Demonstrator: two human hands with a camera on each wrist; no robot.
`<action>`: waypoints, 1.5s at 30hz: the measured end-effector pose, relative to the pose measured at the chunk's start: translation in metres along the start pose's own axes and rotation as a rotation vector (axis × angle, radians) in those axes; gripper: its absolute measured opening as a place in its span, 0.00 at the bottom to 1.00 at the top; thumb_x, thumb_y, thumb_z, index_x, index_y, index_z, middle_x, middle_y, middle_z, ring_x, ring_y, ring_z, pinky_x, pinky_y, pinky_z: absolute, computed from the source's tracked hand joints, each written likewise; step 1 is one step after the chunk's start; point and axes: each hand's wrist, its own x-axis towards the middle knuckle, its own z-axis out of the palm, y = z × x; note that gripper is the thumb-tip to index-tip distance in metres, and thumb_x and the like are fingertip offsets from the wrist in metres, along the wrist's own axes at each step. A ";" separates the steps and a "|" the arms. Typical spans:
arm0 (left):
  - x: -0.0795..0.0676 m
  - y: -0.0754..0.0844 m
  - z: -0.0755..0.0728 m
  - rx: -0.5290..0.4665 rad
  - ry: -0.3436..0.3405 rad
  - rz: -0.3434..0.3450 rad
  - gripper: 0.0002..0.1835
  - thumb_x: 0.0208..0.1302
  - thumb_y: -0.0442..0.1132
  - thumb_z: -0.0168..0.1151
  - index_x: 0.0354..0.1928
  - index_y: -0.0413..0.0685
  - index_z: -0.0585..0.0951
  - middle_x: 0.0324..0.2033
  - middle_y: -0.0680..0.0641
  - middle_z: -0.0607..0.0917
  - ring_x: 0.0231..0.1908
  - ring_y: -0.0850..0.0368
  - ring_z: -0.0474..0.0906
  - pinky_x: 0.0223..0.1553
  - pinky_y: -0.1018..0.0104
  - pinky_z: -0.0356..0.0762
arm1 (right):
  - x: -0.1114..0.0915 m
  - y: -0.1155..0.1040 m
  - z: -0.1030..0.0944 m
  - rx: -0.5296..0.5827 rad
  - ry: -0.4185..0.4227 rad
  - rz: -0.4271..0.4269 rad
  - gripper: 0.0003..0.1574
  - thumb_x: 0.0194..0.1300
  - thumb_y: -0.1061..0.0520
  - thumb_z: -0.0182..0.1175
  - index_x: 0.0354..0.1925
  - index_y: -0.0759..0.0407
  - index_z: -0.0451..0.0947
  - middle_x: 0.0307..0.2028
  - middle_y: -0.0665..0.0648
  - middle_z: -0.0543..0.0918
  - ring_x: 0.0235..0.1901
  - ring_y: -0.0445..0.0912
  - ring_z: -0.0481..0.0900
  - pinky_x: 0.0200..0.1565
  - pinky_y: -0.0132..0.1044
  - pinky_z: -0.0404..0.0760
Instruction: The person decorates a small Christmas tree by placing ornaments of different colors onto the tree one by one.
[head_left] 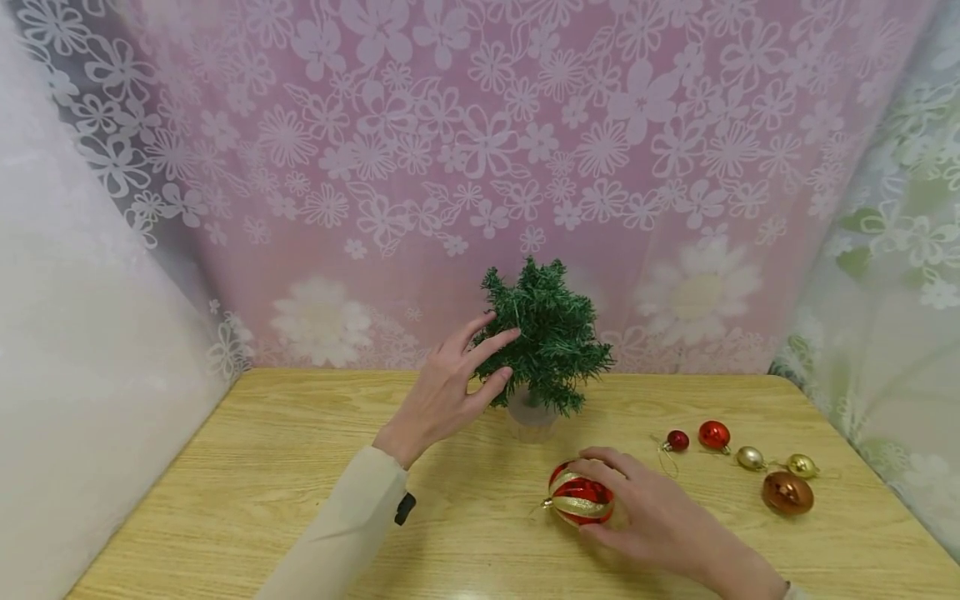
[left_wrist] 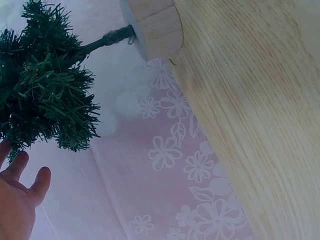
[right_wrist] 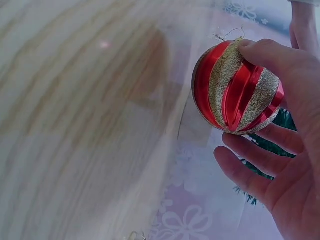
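My right hand (head_left: 648,521) grips a large red Christmas bauble (head_left: 581,493) with glittery gold stripes, thumb on one side and fingers on the other. In the right wrist view the striped bauble (right_wrist: 235,90) shows a thin hanging loop at its cap. A small artificial Christmas tree (head_left: 543,333) with green tinsel branches stands in a pale round base (head_left: 532,414). My left hand (head_left: 450,387) is at the tree's left side, fingers spread and nearly straight among the outer branches. In the left wrist view, the left hand's fingertips (left_wrist: 42,176) lie close to the branches.
To the right on the wooden table (head_left: 300,467) lie a small dark red bauble (head_left: 677,441), a red bauble (head_left: 714,435), two small gold baubles (head_left: 750,457) and a larger copper-brown bauble (head_left: 787,492). A pink floral curtain (head_left: 450,167) hangs behind the table.
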 end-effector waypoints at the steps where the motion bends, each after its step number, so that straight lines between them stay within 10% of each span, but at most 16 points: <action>1: 0.000 0.000 0.000 -0.003 0.002 0.000 0.27 0.77 0.52 0.56 0.75 0.68 0.69 0.77 0.47 0.66 0.73 0.46 0.68 0.68 0.35 0.69 | 0.000 0.001 -0.001 0.006 0.006 0.001 0.42 0.53 0.46 0.80 0.64 0.47 0.75 0.59 0.53 0.81 0.47 0.43 0.86 0.41 0.36 0.87; 22: -0.001 -0.002 0.000 -0.016 0.011 -0.007 0.26 0.77 0.52 0.56 0.74 0.68 0.69 0.76 0.48 0.66 0.74 0.47 0.66 0.69 0.36 0.68 | 0.002 0.010 -0.041 0.005 0.235 0.020 0.48 0.44 0.56 0.84 0.64 0.51 0.77 0.60 0.51 0.80 0.51 0.47 0.84 0.47 0.24 0.82; 45: -0.008 0.004 -0.001 0.049 0.027 -0.010 0.28 0.77 0.52 0.56 0.76 0.69 0.68 0.75 0.47 0.68 0.75 0.47 0.65 0.65 0.31 0.68 | 0.011 0.005 -0.065 0.031 0.298 0.026 0.53 0.42 0.58 0.84 0.67 0.51 0.75 0.61 0.53 0.79 0.54 0.40 0.82 0.46 0.16 0.80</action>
